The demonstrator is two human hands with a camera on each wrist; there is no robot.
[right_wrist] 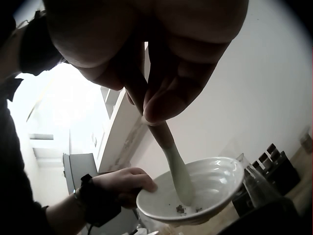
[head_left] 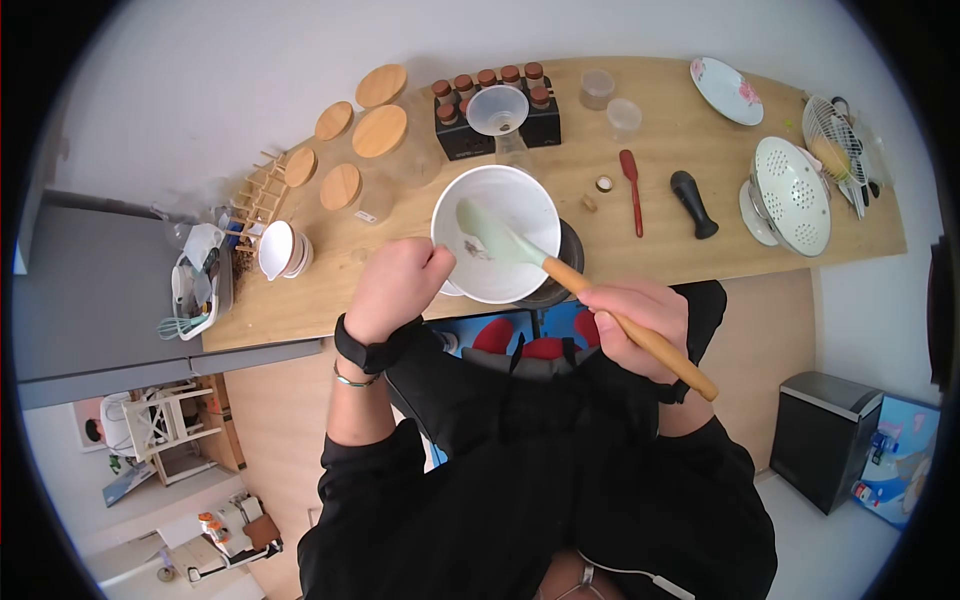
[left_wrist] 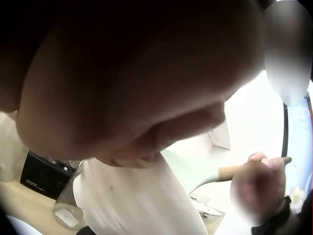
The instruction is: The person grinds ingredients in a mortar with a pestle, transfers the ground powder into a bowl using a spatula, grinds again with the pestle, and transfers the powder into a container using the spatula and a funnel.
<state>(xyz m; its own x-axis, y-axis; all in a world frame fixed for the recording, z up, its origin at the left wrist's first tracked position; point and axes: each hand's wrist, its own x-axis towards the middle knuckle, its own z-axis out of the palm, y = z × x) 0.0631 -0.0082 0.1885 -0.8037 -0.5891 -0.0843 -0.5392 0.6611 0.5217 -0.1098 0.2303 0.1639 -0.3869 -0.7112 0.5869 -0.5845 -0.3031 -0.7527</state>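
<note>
My left hand (head_left: 393,285) pinches the left rim of a white bowl (head_left: 520,190), which tilts in the right wrist view. With my right hand (head_left: 637,325) I grip the wooden handle of a spatula (head_left: 563,274). Its pale green head (right_wrist: 181,183) reaches down into the bowl, close to some small dark bits (right_wrist: 180,209) at the bottom. Behind the bowl's right side, a dark round object (head_left: 567,260) shows in part. The left wrist view is mostly filled by my dark left hand, with the bowl below it.
Behind the bowl stand a clear funnel (head_left: 497,108) and a black rack (head_left: 460,138) of brown-capped jars. Wood-lidded jars (head_left: 380,130) are at left, near white cups (head_left: 277,250). A red spatula (head_left: 633,190), black pestle-like tool (head_left: 693,203) and white colander (head_left: 795,200) lie right.
</note>
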